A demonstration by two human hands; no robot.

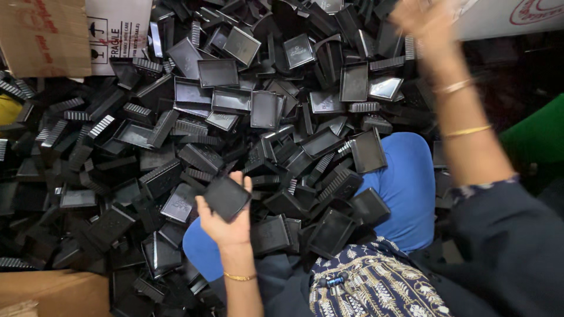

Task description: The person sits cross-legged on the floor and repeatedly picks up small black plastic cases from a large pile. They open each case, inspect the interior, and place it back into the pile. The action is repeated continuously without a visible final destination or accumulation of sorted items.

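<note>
Black plastic tray (225,197) is gripped in the left hand (226,226), lying diagonally above the palm; the right hand (423,20), blurred, is raised far right, grasp indeterminable.

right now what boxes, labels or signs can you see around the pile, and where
Brown carton: top left corner, plain cardboard with red print.
White carton: beside it at the top, white panel with black handling symbols.
White box: top right, white with a red round mark, partly behind the blurred right hand.
Brown box: bottom left corner, plain cardboard, no print visible.
</note>
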